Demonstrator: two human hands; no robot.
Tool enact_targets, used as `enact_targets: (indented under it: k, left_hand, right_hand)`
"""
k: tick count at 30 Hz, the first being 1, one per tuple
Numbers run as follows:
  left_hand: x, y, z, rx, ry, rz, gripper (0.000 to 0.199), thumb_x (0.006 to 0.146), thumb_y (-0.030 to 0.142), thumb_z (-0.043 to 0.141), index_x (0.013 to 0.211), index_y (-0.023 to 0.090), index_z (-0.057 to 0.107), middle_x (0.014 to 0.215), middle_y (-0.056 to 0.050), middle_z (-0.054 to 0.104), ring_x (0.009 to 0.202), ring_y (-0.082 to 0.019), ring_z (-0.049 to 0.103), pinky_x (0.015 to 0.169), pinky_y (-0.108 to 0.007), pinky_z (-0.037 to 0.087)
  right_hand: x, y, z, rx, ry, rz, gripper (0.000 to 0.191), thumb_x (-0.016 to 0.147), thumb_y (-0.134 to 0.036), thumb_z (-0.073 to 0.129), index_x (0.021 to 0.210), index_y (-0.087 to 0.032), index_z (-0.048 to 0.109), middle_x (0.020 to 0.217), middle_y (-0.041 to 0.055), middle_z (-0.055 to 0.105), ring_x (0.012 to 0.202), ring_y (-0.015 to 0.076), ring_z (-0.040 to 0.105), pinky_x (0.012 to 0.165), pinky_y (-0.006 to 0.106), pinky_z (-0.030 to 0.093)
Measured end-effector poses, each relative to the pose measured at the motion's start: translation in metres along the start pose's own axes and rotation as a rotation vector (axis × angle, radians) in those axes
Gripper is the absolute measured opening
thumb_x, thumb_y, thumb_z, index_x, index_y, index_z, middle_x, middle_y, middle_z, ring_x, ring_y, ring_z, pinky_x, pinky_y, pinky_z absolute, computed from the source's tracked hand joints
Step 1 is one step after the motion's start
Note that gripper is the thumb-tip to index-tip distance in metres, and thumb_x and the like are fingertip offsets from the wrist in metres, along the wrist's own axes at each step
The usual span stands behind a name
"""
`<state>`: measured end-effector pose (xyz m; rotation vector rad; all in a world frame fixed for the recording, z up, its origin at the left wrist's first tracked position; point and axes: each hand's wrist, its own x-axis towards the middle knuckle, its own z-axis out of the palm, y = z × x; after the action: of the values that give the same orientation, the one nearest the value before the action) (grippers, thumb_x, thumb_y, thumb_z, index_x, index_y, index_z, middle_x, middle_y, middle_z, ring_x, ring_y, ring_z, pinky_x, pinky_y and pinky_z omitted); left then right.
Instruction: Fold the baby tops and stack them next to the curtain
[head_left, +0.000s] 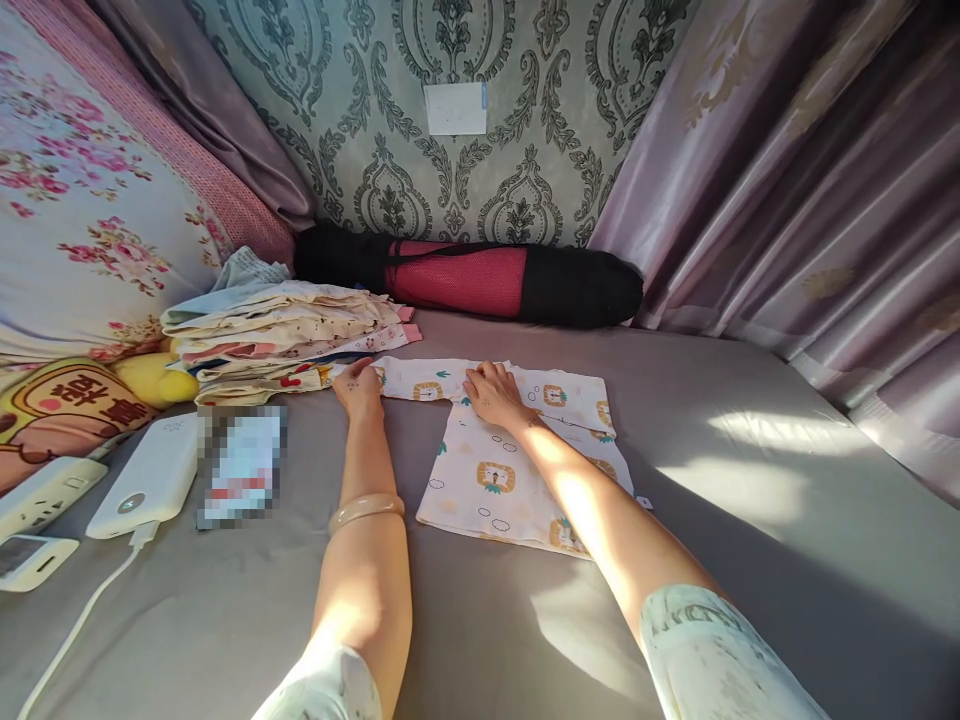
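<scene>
Lying flat on a grey sheet (465, 640), a small white top (465, 480) with lion-face prints, directly ahead of the person, both hands on its upper edge. One sleeve (424, 380) reaches out leftward from the body; the left hand (358, 387) is at its far end, the right hand (492, 394) where it meets the shoulder. Most of the sleeve shows between the two.

Left hand: fingers curled in, gripping the sleeve end; fingertips hidden. Right hand: palm down, fingers bent and slightly apart on the cloth; cannot tell whether any fabric is pinched beneath. Right forearm slants over the body of the top, covering part of the prints. Hem nearest the person, well below the hands. To the right of the right hand, a strip of cloth (577, 395) lies doubled over the upper body. Small label (643, 503) pokes out at the right edge.

Just beside the left hand, further left: stack of folded clothes (289, 325). Beyond, against the wall, a long black-and-red bag (457, 280). White power bank (146, 480) with cable, left of the left forearm. Pale bangle (367, 510) on that forearm. Sunlight patches right of the top.
</scene>
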<state>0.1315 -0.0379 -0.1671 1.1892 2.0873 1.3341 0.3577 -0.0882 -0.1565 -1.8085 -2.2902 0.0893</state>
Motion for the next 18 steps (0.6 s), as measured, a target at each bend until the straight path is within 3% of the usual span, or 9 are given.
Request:
enact_targets:
  k: [3,7,13,18]
  left_hand:
    - [-0.002,0.010,0.001,-0.370,0.103,-0.102,0.050,0.072,0.020,0.044,0.114,0.007,0.067,0.089,-0.008,0.069,0.080,-0.018,0.067,0.074,-0.030,0.056]
    - [-0.002,0.021,0.000,-0.657,0.120,-0.062,0.043,0.068,0.024,0.056,0.107,0.011,0.069,0.085,-0.004,0.067,0.076,-0.016,0.064,0.073,-0.029,0.054]
    - [0.001,0.030,-0.002,-0.890,0.074,0.062,0.045,0.065,0.028,0.067,0.109,0.016,0.069,0.112,-0.008,0.070,0.098,-0.019,0.066,0.088,-0.030,0.053]
    - [-0.006,0.044,-0.001,-0.952,-0.025,0.138,0.051,0.065,0.031,0.070,0.115,0.018,0.068,0.119,-0.008,0.069,0.102,-0.021,0.067,0.088,-0.031,0.054]
  right_hand:
    - [0.001,-0.002,0.000,-0.008,-0.017,0.014,0.040,0.104,-0.038,0.034,0.133,-0.023,0.058,0.131,0.0106,0.054,0.119,0.0280,0.044,0.100,0.040,0.035]
    - [0.005,-0.005,-0.004,-0.019,-0.057,0.037,0.041,0.103,-0.040,0.034,0.132,-0.022,0.057,0.131,0.0115,0.053,0.119,0.0295,0.044,0.099,0.042,0.035]
    - [0.019,-0.010,-0.017,-0.019,-0.202,0.091,0.046,0.100,-0.045,0.035,0.134,-0.021,0.055,0.134,0.0141,0.051,0.123,0.0321,0.044,0.102,0.044,0.034]
    - [0.035,-0.018,-0.019,-0.031,-0.303,0.154,0.068,0.093,-0.066,0.040,0.146,-0.025,0.046,0.142,0.0160,0.046,0.132,0.0351,0.039,0.105,0.047,0.033]
